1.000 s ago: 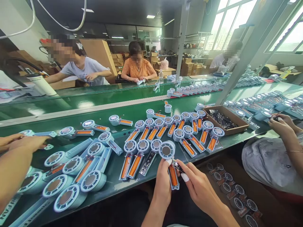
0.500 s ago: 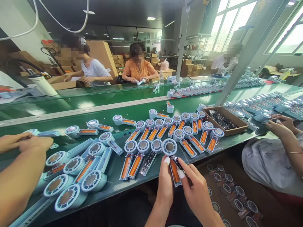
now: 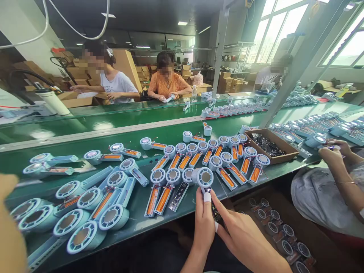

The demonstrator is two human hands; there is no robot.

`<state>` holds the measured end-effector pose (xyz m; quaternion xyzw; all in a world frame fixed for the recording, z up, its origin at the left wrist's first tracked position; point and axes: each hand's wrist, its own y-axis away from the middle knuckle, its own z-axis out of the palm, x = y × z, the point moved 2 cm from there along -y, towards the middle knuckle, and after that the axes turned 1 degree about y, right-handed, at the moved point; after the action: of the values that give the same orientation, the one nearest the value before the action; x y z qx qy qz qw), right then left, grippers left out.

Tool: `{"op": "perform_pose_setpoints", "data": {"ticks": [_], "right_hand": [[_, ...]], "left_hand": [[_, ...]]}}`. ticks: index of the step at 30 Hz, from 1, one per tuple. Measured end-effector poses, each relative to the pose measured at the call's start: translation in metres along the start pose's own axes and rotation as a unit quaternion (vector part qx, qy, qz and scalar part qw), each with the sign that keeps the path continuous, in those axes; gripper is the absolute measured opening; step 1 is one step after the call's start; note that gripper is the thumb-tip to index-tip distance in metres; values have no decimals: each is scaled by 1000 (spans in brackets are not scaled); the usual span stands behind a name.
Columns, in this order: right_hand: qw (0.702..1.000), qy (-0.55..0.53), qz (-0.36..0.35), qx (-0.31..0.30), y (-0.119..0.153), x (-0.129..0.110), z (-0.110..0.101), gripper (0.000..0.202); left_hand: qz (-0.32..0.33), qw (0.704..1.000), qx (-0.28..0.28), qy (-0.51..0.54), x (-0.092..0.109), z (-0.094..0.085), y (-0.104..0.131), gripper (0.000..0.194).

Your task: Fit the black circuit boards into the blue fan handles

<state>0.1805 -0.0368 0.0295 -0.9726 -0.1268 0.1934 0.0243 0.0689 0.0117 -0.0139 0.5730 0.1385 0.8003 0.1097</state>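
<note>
A light blue, round-headed unit that looks like a handheld fan (image 3: 205,176) is held up over the table's front edge. My left hand (image 3: 204,218) wraps its handle from the left, with the thumb pressed near the neck. My right hand (image 3: 241,231) closes on the handle from the other side, fingertips against a dark circuit board (image 3: 216,214) that lies along it. Fingers hide most of the handle. Beside it rests another unit with a black circuit board (image 3: 178,196) over its handle. Similar units with orange battery cells (image 3: 164,199) lie just left.
Several more units cover the green table (image 3: 136,223). A cardboard box (image 3: 273,144) of circuit boards stands right of them. A co-worker's hands (image 3: 334,151) work at the right; a blurred arm (image 3: 11,227) enters at left. Below the table, a carton holds units (image 3: 286,246).
The board, tilted off the handle before, now sits along it, and my hands have closed in around it. The co-worker's arm at left has pulled back, uncovering more units.
</note>
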Motion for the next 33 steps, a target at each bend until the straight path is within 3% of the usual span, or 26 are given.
{"op": "perform_pose_setpoints", "data": {"ticks": [4,6,8,11,13,15,19,22,25,27,29,31,33], "right_hand": [[990,-128,18,-64,0,16,-1,78],[964,-254,43,-71,-2,24,8,77],[908,-408,75,-59,-4,29,23,82],[802,-586,114,-23,-5,27,47,99],[761,-636,130,-4,-4,23,60,104],[742,-656,140,8,-3,19,70,104],[725,-661,191,11,-1,15,81,106],[738,-635,229,16,-3,17,83,100],[775,-590,225,13,-9,25,84,89],[825,-523,213,8,-13,33,84,77],[898,-400,179,30,-18,42,80,66],[961,-238,124,63,-24,49,72,60],[989,-101,78,79,-30,52,63,58]], "left_hand": [[-18,999,-15,35,-1,-1,-5,50],[-30,997,-30,58,0,1,-6,55],[-44,995,-48,79,0,5,-5,60],[-63,991,-67,99,-1,7,-2,66],[-76,991,-61,92,-4,5,-2,69],[-78,995,-42,53,-8,1,-4,71],[15,988,-28,-154,-7,-7,-14,58],[75,965,-40,-249,3,-12,-21,45],[128,943,-48,-304,16,-22,-24,31],[171,924,-19,-341,23,-35,-25,29],[237,888,58,-389,25,-50,-27,31],[369,767,139,-506,25,-61,-25,32],[451,645,174,-592,21,-67,-23,30]]}}
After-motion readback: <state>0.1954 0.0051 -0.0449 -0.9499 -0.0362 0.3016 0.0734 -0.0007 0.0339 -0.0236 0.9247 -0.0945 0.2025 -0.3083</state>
